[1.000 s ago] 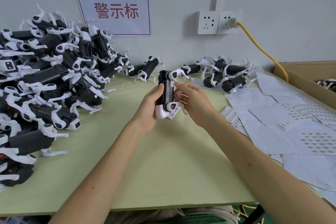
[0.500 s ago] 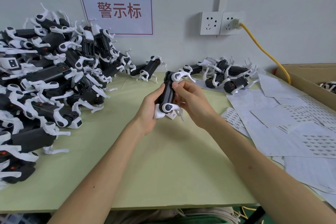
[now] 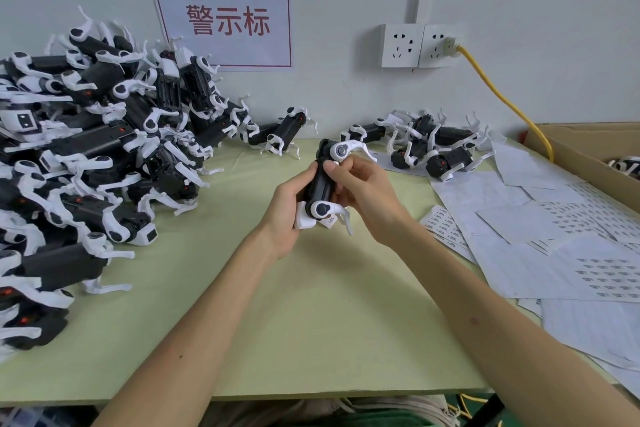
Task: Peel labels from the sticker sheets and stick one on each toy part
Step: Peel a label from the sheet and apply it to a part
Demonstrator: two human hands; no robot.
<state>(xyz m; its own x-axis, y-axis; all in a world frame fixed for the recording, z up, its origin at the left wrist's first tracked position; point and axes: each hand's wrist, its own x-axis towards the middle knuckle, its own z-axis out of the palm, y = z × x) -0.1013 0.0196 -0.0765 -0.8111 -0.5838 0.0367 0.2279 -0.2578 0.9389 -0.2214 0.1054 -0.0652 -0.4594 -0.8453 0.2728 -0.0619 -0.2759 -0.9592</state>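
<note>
Head view: above the surface (image 3: 311, 315), the left hand (image 3: 285, 218) wraps its grip round the upright toy part (image 3: 319, 184) while the right hand (image 3: 369, 199) pinches its side, sticker sheets (image 3: 561, 236) lying at right.

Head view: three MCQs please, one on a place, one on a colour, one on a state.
1. Where on the table is the big pile of toy parts?
A. right side
B. left side
C. centre of the near edge

2. What colour is the cable plugged into the wall socket?
A. black
B. red
C. yellow

3. What state is the held toy part in?
A. gripped off the table by both hands
B. lying loose on the table
C. balanced on top of the pile

Answers:
1 B, the heap fills the table's left side.
2 C, a yellow lead runs down from the socket.
3 A, the left hand and right hand both grip it above the table.
</note>
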